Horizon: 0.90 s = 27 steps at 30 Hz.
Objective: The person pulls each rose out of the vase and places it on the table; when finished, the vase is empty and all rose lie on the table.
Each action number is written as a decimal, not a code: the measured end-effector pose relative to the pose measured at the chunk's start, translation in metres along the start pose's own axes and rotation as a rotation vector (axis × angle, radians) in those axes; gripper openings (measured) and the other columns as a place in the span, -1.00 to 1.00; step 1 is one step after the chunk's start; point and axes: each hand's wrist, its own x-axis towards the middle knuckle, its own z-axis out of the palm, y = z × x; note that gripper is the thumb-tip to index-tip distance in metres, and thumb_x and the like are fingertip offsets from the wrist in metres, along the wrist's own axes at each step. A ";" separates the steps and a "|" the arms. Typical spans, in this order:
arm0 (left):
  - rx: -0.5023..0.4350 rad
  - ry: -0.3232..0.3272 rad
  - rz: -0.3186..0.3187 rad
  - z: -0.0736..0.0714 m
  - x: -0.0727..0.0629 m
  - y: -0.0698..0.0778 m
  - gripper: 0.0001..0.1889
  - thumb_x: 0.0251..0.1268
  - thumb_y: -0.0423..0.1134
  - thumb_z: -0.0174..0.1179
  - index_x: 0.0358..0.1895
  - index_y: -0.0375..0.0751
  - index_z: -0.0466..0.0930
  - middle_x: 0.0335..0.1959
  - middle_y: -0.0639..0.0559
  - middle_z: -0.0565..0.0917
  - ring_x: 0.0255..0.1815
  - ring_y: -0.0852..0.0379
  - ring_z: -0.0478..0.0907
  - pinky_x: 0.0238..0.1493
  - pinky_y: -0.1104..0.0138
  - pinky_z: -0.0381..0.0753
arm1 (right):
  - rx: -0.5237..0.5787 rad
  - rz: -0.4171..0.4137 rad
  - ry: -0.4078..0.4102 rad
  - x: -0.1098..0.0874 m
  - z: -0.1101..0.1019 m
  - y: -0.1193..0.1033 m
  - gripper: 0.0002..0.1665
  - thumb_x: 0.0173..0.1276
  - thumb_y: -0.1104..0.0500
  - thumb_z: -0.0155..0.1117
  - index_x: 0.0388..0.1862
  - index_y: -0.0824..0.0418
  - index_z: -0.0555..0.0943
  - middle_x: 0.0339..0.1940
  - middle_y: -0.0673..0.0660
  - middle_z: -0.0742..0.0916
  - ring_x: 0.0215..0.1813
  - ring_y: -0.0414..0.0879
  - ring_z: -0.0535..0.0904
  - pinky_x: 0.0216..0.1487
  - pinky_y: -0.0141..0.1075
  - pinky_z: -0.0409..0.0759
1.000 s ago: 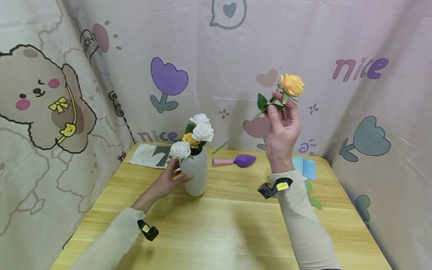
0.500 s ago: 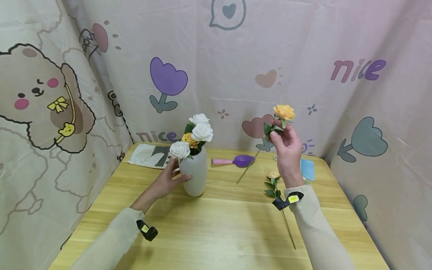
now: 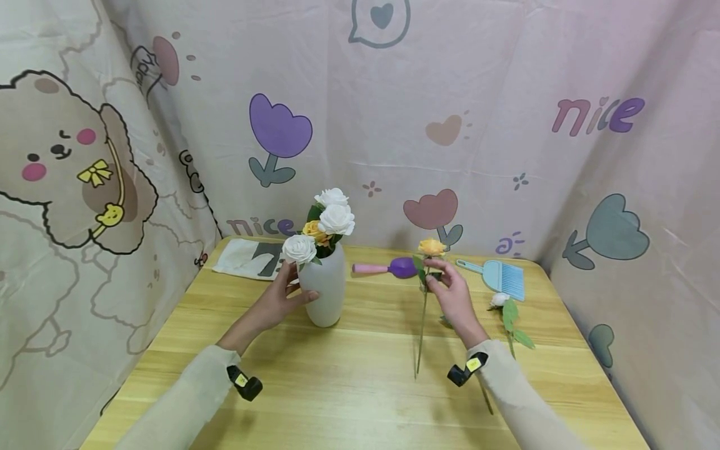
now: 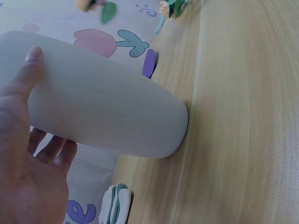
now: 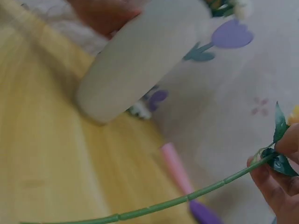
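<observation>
A tall white vase [image 3: 325, 294] stands on the wooden table, holding several white roses [image 3: 336, 220] and a yellow rose [image 3: 316, 232]. My left hand [image 3: 281, 297] grips the vase near its neck; the thumb lies along its side in the left wrist view, fingers around the back. To the right, my right hand [image 3: 452, 297] pinches another yellow rose [image 3: 431, 247] by its stem just below the bloom. Its long green stem [image 5: 173, 201] hangs downward in the head view, apart from the vase, and green leaves [image 5: 280, 163] show at the fingertips.
A purple trowel [image 3: 402, 267] with a pink handle lies behind the right hand. Further right lie a light-blue brush and dustpan [image 3: 503, 278] and a white rose [image 3: 499, 300]. A folded cloth [image 3: 247, 258] lies at the back left. Printed curtains [image 3: 360, 125] enclose the table.
My right hand has lowered the yellow rose from high on the right down and leftward, and its stem has swung to nearly vertical. The left hand and the vase stay in place.
</observation>
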 end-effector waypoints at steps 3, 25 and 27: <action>0.004 0.002 -0.001 -0.001 -0.001 0.000 0.05 0.59 -0.07 0.37 0.79 -0.06 -0.27 0.78 -0.38 0.01 0.75 -0.50 0.05 0.72 -0.36 0.14 | -0.066 0.038 -0.037 -0.005 0.007 0.017 -0.54 0.66 0.33 0.22 0.47 0.25 0.56 0.49 0.28 0.61 0.12 -0.10 0.74 0.06 -0.34 0.83; -0.002 -0.005 -0.019 -0.001 0.002 -0.002 0.02 0.59 -0.04 0.37 0.78 0.01 -0.23 0.80 -0.32 0.01 0.76 -0.48 0.04 0.73 -0.36 0.11 | -0.346 0.205 -0.094 -0.022 0.015 0.078 -0.65 0.59 0.14 0.43 0.29 0.09 0.73 0.34 0.26 0.72 -0.24 -0.12 0.76 -0.30 -0.27 0.62; -0.002 -0.004 -0.019 -0.001 0.001 -0.002 0.03 0.59 -0.04 0.37 0.79 0.03 -0.24 0.80 -0.32 0.01 0.76 -0.48 0.04 0.73 -0.36 0.11 | -0.366 0.184 -0.093 -0.022 0.014 0.079 -0.66 0.59 0.12 0.42 0.29 0.07 0.74 0.46 0.28 0.65 -0.11 -0.05 0.78 -0.16 -0.18 0.69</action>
